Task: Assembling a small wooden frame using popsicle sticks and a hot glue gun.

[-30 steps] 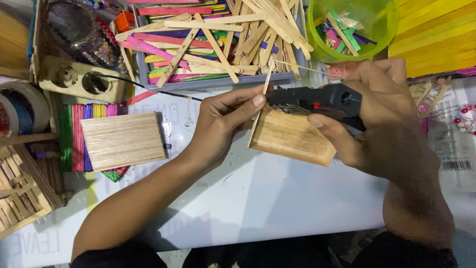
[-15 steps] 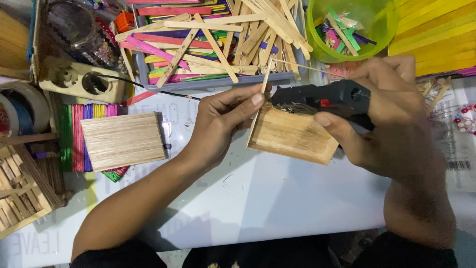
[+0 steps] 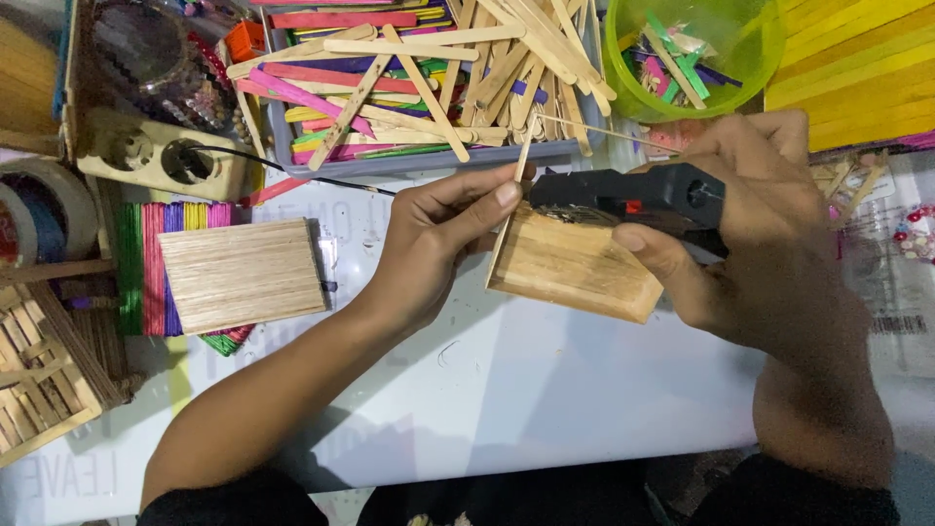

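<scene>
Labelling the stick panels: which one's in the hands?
The tilted plain-wood panel at centre, touched by the left hand and right hand with the black glue gun. The other plain panel lies untouched on coloured sticks.

At the centre of the desk (image 3: 506, 390) lies a stick panel (image 3: 575, 268). The left hand (image 3: 429, 248) touches it from nine o'clock; the right hand (image 3: 769, 234) sits at three o'clock, holding a glue gun (image 3: 633, 193) over the panel's twelve o'clock edge. A tray of craft sticks (image 3: 429, 88) lies at eleven o'clock, a bowl (image 3: 696, 54) at one o'clock. A second panel (image 3: 242, 275) rests on a stick mat (image 3: 141, 268) at nine o'clock, with a power strip (image 3: 161, 156) at ten o'clock.
</scene>
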